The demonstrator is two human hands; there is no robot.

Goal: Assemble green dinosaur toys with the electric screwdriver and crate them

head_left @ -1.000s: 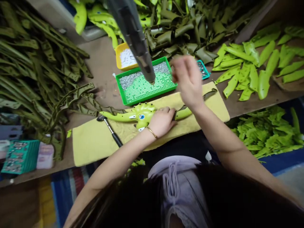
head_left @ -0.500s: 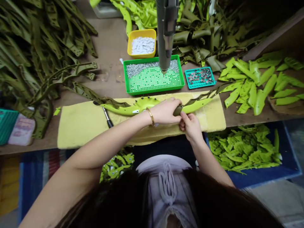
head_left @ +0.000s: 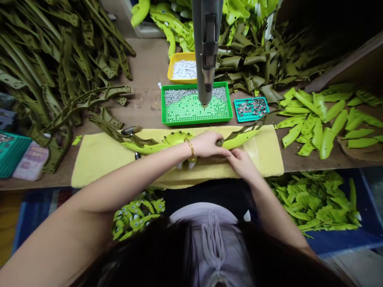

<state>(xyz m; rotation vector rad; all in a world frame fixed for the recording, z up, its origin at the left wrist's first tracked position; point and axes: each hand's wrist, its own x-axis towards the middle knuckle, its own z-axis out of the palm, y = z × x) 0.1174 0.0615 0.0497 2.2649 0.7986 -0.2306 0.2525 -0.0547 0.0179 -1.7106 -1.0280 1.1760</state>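
Note:
A long lime-green plastic dinosaur-shaped piece (head_left: 176, 141) lies across a yellow cloth pad (head_left: 92, 171), with olive-green spiked strips along its edge. My left hand (head_left: 206, 144) presses on the piece, a gold bangle (head_left: 190, 149) at the wrist. My right hand (head_left: 241, 164) pinches the lower edge of its lime-green arm near the left hand. A hammer (head_left: 130, 130) lies mostly hidden under the piece, its head showing at the far side. Above a green perforated tray (head_left: 197, 119) hangs the grey nozzle of a press tool (head_left: 206, 52), clear of both hands.
The green tray holds silver studs. Behind it sits a yellow tray of white pieces (head_left: 184, 69); a teal tray of round metal studs (head_left: 251, 109) stands to its right. Heaps of olive strips (head_left: 60, 59) and lime-green pieces (head_left: 317, 119) crowd both sides.
My right hand has come down from above the green tray onto the piece's arm. The left hand has slid right along the piece. The view has swung and levelled.

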